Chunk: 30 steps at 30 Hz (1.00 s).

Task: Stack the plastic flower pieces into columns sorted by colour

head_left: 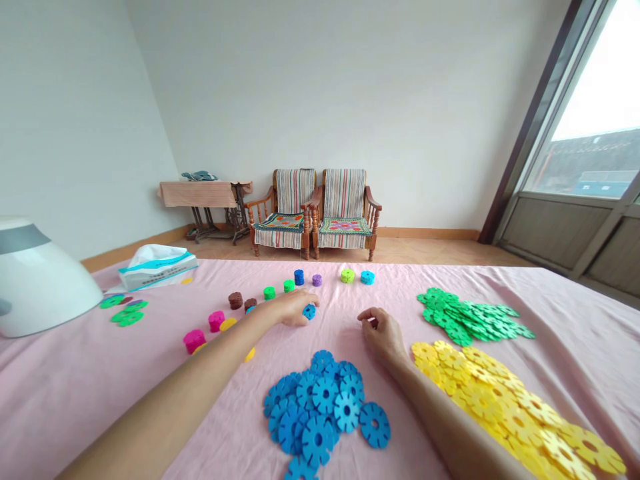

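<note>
The left hand [295, 308] had its thumb and fingers closed on a small blue disc [309, 311] over the pink cloth [345, 333], part of its rim hidden by the fingers, so whether it was one disc or several was hard to make out. Just across from it the right hand [384, 337] curled loosely, and I could not tell whether its fingertips met or pinched anything. The left forearm partly covered some yellow pieces [228, 324], while the frame cut off the blue pile [330, 405] and yellow pile [485, 401] below.
</note>
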### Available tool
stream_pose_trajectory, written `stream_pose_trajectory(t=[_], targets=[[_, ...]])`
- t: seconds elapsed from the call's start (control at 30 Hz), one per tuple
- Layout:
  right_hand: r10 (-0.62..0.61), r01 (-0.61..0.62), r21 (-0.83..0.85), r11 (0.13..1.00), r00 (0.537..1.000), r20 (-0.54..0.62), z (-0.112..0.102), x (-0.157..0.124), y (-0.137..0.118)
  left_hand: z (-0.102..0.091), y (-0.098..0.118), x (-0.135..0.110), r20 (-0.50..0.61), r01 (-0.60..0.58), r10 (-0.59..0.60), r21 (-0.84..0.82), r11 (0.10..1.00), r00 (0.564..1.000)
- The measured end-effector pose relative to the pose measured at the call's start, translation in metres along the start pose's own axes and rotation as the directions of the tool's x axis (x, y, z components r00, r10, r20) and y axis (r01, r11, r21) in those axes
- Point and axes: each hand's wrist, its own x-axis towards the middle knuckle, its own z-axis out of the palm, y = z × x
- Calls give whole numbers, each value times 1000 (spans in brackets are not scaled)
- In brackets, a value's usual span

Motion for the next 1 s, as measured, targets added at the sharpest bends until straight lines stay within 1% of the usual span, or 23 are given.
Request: stream_pose_trajectory(t=[0.1,0.2,0.4,0.67,0.83,0.93,1.0], targets=[[-2,2,-6,1000,1000,10,0,0,1,2,0,0,-2,-48,48,12,999,999],[-2,2,-12,1000,1000,13,1,1,2,4,-1,1,-15,-62,62,20,998,998],[-13,13,-19,1000,1000,13,1,1,4,5,-2,3,-34,-71,72,35,997,997],[-12,13,-15,1000,1000,23,2,1,5,6,-4,8,-23,-78,79,50,996,997],[-16,17,-16,1000,1000,17,2,1,4,7,-6,9,-26,-70,71,29,997,997],[-16,16,-12,1000,1000,15,1,1,3,2,-8,3,-61,-72,72,-4,997,996],[-15,16,-12,1000,1000,16,1,1,2,-5,-5,-5,-126,-71,66,-29,997,990]])
